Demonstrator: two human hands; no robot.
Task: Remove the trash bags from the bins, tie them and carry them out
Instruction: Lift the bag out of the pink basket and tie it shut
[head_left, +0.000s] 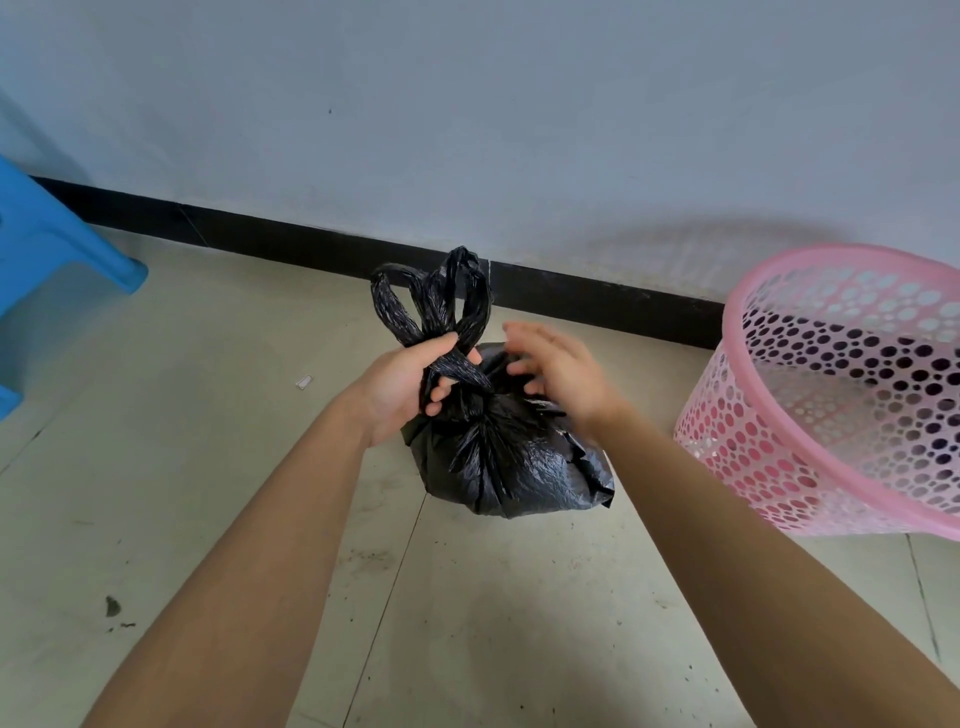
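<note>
Fingers of my left hand (408, 387) curl tight round the handles (441, 306) of the black bag (519, 467). My right hand (561, 374), just beside the bag, is spread wide, holding nothing.

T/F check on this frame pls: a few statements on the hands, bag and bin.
1. The left hand grips the twisted loops of the black bag. True.
2. The right hand pinches the bag too. False: its fingers are spread and hold nothing.
3. The bag sits inside the pink bin. False: it is outside, to the bin's left.
4. A blue stool is at the frame's left edge. True.
</note>
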